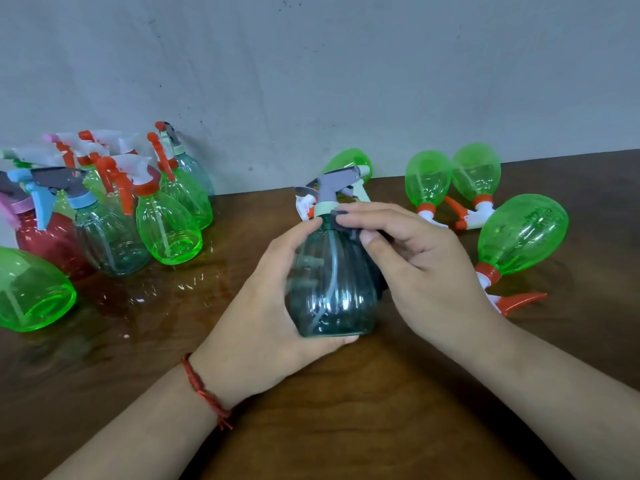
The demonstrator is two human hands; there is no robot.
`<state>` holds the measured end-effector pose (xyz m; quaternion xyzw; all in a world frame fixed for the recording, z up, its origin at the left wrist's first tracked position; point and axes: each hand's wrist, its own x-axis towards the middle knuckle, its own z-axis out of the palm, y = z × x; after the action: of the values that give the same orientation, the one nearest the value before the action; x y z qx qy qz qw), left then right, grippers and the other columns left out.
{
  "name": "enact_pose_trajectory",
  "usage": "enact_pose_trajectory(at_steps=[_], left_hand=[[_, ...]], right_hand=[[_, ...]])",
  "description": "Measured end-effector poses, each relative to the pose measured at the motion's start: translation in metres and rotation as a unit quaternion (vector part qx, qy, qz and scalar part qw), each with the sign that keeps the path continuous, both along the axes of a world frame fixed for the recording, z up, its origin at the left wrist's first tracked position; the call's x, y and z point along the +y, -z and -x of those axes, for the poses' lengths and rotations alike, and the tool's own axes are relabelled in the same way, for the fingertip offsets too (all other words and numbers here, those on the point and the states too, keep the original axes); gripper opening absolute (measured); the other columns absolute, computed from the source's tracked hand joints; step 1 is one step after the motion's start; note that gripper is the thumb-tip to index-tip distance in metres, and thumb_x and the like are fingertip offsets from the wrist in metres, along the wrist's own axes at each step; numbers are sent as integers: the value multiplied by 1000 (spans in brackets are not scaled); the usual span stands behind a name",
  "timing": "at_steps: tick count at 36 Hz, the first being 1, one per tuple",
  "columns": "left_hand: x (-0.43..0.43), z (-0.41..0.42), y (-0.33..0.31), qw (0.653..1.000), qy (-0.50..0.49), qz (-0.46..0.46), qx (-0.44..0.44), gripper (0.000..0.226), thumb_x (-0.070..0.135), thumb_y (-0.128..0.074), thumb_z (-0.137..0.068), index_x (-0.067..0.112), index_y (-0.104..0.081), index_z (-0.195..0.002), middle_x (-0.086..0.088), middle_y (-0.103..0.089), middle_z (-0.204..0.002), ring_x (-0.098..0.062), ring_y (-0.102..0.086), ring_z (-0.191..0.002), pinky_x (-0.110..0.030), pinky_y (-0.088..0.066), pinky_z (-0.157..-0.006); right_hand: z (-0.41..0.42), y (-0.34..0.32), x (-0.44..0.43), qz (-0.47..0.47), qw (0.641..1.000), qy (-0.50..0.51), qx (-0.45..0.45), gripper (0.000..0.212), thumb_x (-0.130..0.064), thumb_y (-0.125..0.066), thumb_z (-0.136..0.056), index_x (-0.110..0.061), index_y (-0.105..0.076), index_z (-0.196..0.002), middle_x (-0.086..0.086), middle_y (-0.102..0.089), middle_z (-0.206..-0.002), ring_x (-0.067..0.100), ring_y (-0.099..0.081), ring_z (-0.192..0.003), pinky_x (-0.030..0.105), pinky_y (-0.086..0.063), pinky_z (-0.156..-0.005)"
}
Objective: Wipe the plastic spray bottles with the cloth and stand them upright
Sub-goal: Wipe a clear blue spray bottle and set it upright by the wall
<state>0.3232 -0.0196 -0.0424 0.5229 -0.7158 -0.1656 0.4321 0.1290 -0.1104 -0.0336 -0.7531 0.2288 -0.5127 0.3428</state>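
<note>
Left grip clasps a teal plastic spray bottle; right grip pinches dark cloth against it, over glossy brown wooden desk, grey wall behind.

Dark wooden table against a pale grey wall.
Glossy brown grain under the left hand and the right hand; to the left of the left hand, bright glints and a wet-looking sheen on the wood. Beyond both hands, flat matt surface flecked with small dark marks. Soft, even light.
</note>
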Motion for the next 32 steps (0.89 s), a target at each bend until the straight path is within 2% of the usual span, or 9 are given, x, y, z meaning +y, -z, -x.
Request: enact_pose_trajectory(at_steps=[5,9,12,15,18,21,25,29,32], left_hand=[[-2,1,5,998,-41,36,6,118,39,-102,-69,29,-33,-164,7,-46,-159,-23,-53,-145,-44,-48,-118],[-7,-8,5,991,-113,35,68,117,45,-102,-62,39,-37,-159,8,-53,-154,-19,-59,-139,-46,-50,-116],[-9,-15,2,981,-143,30,130,114,39,-102,-60,37,-40,-156,8,-60,-147,-15,-66,-130,-44,-53,-112],[-10,-14,-2,979,-139,22,144,115,31,-106,-61,33,-41,-156,10,-63,-143,-10,-69,-125,-40,-56,-110],[-8,-7,-6,982,-122,20,141,112,20,-102,-63,31,-42,-156,15,-65,-139,-7,-69,-124,-32,-57,-107],[-4,-3,-5,991,-76,19,112,115,20,-102,-63,29,-39,-159,11,-57,-150,-13,-63,-134,-40,-56,-110],[-1,1,-5,995,-18,16,95,117,20,-101,-64,25,-36,-161,8,-53,-155,-18,-58,-142,-39,-52,-115],[0,3,-5,994,25,-8,110,116,12,-99,-66,23,-34,-161,5,-51,-157,-22,-54,-146,-42,-50,-117],[1,1,-4,992,48,-35,115,115,4,-96,-69,21,-31,-162,8,-52,-156,-23,-54,-146,-43,-49,-118]], right_hand=[[1,-1,2,51,998,-9,31,33,7,-58,-103,-13,-80,-119,-7,-72,-133,15,-64,-132,39,-52,-112],[2,0,9,133,988,-29,73,34,11,-62,-99,-12,-82,-116,-4,-73,-132,12,-66,-128,35,-54,-108],[-2,3,12,190,975,-40,103,33,9,-63,-99,-13,-82,-116,-4,-74,-130,17,-64,-129,36,-52,-109],[-3,5,13,207,972,-35,103,34,9,-63,-100,-13,-81,-118,-5,-74,-130,19,-64,-129,37,-52,-108],[-1,5,11,157,985,-24,65,33,6,-62,-102,-13,-80,-120,-5,-72,-134,14,-65,-129,37,-53,-108],[-1,5,4,59,998,-20,20,32,5,-62,-103,-15,-80,-121,-9,-72,-134,12,-65,-131,37,-52,-112],[-2,4,-2,-42,998,-42,-34,33,5,-57,-105,-14,-77,-125,-7,-71,-137,11,-59,-138,36,-46,-119],[-1,1,-4,-69,995,-55,-50,34,4,-52,-108,-15,-75,-127,-8,-71,-137,5,-57,-138,25,-44,-117],[-1,3,-4,-60,996,-44,-43,36,5,-51,-108,-15,-75,-126,-7,-72,-136,7,-58,-138,28,-43,-118]])
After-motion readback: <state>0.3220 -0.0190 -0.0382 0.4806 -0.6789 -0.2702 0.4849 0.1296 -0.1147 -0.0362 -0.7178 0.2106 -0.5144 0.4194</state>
